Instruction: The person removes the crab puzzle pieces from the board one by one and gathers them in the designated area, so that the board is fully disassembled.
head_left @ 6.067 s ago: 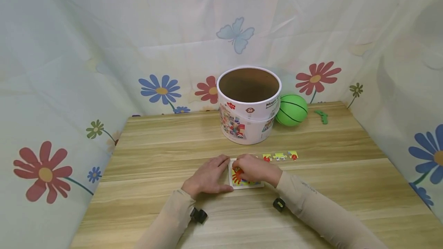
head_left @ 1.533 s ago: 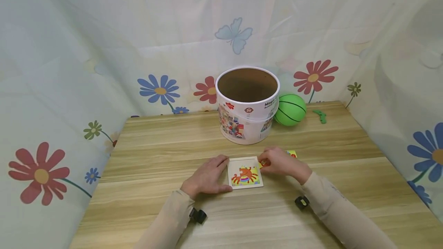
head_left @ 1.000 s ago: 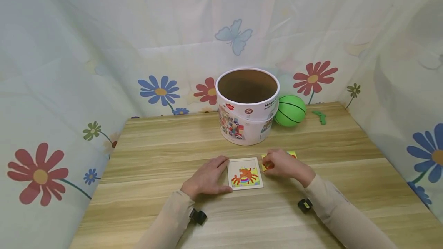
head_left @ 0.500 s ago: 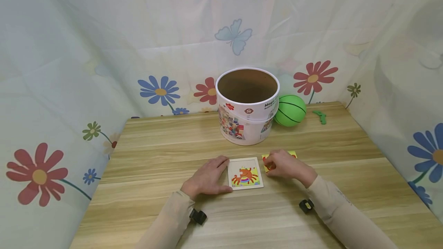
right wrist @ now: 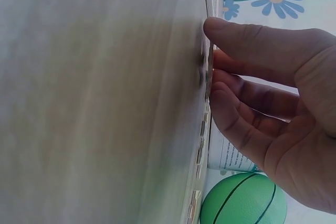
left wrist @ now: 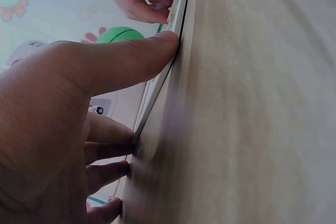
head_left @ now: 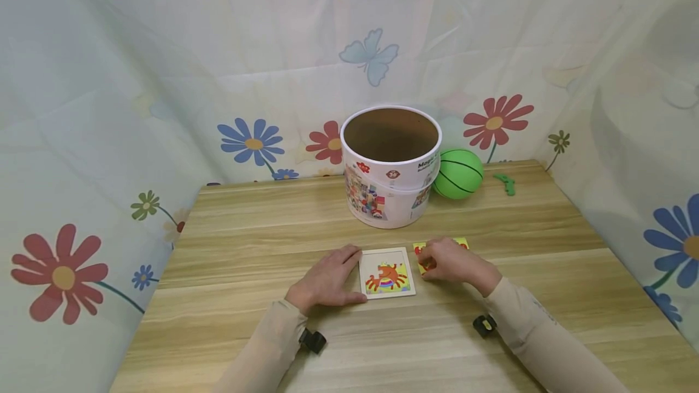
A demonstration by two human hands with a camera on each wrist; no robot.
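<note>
A square puzzle frame (head_left: 411, 290) lies flat on the table, its lower part filled with a crab picture and its upper part showing bare backing. My left hand (head_left: 327, 279) rests along its left side, thumb touching the lower corner and fingers at the upper corner. The left wrist view shows the thumb on the frame's edge. To the frame's right, my right hand (head_left: 453, 264) pinches a red and yellow puzzle piece (head_left: 424, 267) at the tabletop. Other yellow and red puzzle pieces (head_left: 419, 247) lie beside it, partly hidden by the hand.
Behind the puzzle stands a white bucket (head_left: 382, 199) with an open top. A green ball (head_left: 460, 174) touches its right side. Farther right lies a small green toy (head_left: 508, 184). A flower-printed curtain (head_left: 273, 77) surrounds the wooden table (head_left: 240, 229).
My right hand has moved from over the frame to the pieces at its right. Over the last second it shifted slightly right with the pinched piece. My left hand has stayed in place.
</note>
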